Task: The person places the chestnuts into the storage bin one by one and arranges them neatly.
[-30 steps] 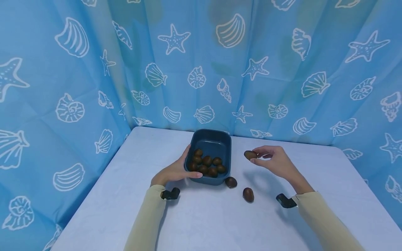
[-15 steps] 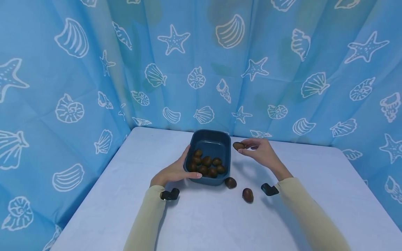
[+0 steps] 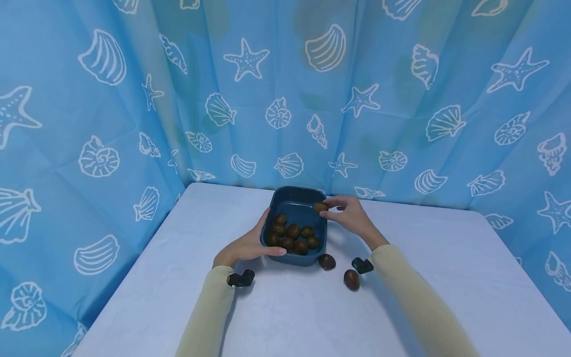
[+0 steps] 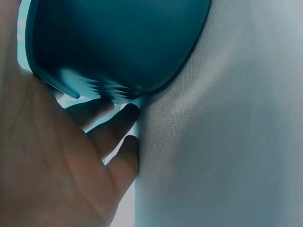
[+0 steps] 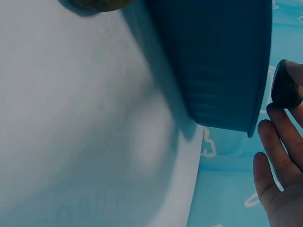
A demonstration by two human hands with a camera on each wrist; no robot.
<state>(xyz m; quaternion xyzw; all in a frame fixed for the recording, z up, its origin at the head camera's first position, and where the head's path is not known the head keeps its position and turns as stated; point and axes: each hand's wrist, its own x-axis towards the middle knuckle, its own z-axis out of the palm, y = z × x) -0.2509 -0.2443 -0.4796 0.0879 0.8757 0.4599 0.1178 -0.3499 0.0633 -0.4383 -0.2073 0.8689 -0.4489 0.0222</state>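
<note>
In the head view a dark blue plastic box (image 3: pixel 298 195) stands on the table, with several glossy brown chestnuts (image 3: pixel 293 231) gathered in its near half. My left hand (image 3: pixel 244 246) holds the box at its near left corner, thumb along the near rim, fingers against the left wall; the left wrist view shows those fingers (image 4: pixel 113 130) low beside the wall. Over the box's right rim, my right hand (image 3: pixel 350 214) pinches one chestnut (image 3: pixel 319 207) between thumb and fingertips. The right wrist view shows this held chestnut (image 5: pixel 285 87) above the rim, part of it out of frame.
Two loose chestnuts lie on the white-covered table (image 3: pixel 285 317): one chestnut (image 3: pixel 327 262) by the box's near right corner, another chestnut (image 3: pixel 351 280) farther right and nearer me, close to the right wrist's black camera (image 3: pixel 362 265). A blue shell-patterned curtain (image 3: pixel 276 74) hangs behind and at the left.
My right hand has moved left with its chestnut, from beside the box to over its right rim. The left hand and the box have stayed in place.
</note>
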